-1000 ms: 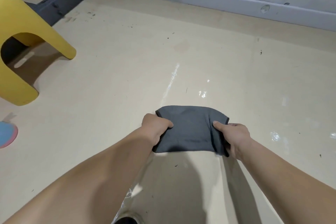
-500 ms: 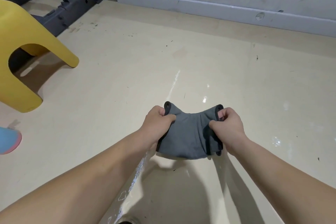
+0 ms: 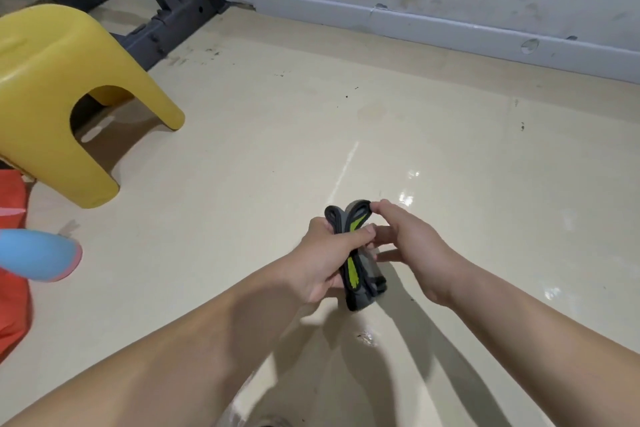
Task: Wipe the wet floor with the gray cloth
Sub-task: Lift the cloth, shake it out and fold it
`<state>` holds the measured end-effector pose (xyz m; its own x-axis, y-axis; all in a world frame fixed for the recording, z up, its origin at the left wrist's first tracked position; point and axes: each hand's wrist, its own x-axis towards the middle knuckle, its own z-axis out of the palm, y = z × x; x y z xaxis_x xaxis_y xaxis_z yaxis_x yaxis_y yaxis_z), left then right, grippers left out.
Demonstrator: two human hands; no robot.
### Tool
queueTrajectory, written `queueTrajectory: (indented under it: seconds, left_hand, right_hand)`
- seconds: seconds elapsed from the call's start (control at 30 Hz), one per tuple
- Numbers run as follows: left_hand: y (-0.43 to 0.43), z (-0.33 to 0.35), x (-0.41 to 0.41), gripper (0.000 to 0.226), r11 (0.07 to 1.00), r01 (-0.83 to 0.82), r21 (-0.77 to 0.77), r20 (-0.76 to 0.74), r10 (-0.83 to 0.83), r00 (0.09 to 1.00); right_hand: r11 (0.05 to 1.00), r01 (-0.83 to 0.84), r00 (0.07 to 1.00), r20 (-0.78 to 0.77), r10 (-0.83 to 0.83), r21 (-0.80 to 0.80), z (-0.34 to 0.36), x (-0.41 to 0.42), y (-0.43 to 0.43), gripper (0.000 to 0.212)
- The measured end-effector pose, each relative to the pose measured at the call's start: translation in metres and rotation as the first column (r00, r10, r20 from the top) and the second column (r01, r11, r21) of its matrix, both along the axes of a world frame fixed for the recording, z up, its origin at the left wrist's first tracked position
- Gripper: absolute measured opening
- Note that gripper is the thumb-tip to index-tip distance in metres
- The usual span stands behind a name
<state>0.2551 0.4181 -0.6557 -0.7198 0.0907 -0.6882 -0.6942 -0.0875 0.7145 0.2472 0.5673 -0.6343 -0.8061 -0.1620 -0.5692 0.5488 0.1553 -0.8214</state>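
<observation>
The gray cloth [image 3: 360, 284] is folded into a narrow upright bundle above the beige floor, with a yellow-green patch showing in the fold. My left hand [image 3: 329, 260] grips its middle from the left. My right hand [image 3: 408, 239] pinches its top edge between thumb and fingers, its other fingers spread behind the cloth. Wet shiny patches [image 3: 407, 198] glint on the floor just beyond the hands, and a small puddle [image 3: 367, 338] lies below the cloth.
A yellow plastic stool [image 3: 65, 104] stands at the left. Behind it are dark metal frame legs [image 3: 166, 28] against the grey wall and its baseboard [image 3: 450, 31]. A blue and pink object [image 3: 38, 256] and something red [image 3: 12, 253] sit at the left edge.
The cloth was spread flat on the floor between both hands. The hands came together, folded it in half and lifted it into an upright bundle. The view shifted and shows more of the stool.
</observation>
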Motion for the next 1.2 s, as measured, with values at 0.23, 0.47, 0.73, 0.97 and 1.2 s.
queueTrajectory:
  seconds: [0.23,0.47,0.73,0.97,1.2]
  left_hand:
    - [-0.079,0.026,-0.026,0.013,0.986,0.027,-0.165,-0.046,-0.035,0.998]
    - [-0.202,0.063,-0.09,0.014,0.925,-0.287,-0.25,-0.148,0.257,0.955]
    - [-0.348,0.138,-0.193,0.031,0.795,-0.598,-0.103,-0.434,0.505,0.746]
    - [-0.433,0.156,-0.224,0.033,0.536,-0.831,-0.15,-0.404,0.733,0.547]
    - [-0.451,0.145,-0.226,0.036,0.46,-0.839,-0.29,-0.424,0.724,0.543]
  right_hand:
    - [0.985,-0.162,0.985,-0.041,0.165,0.066,0.048,-0.045,-0.076,0.044]
    - [0.948,-0.265,0.935,-0.195,0.297,0.176,0.115,-0.116,-0.211,0.042]
    - [0.953,-0.251,0.879,-0.372,0.298,0.169,0.175,-0.186,-0.355,0.029]
    - [0.953,-0.272,0.861,-0.408,0.304,0.136,0.185,-0.204,-0.418,0.032]
    - [0.951,-0.286,0.916,-0.259,0.307,0.116,0.161,-0.204,-0.414,0.025]
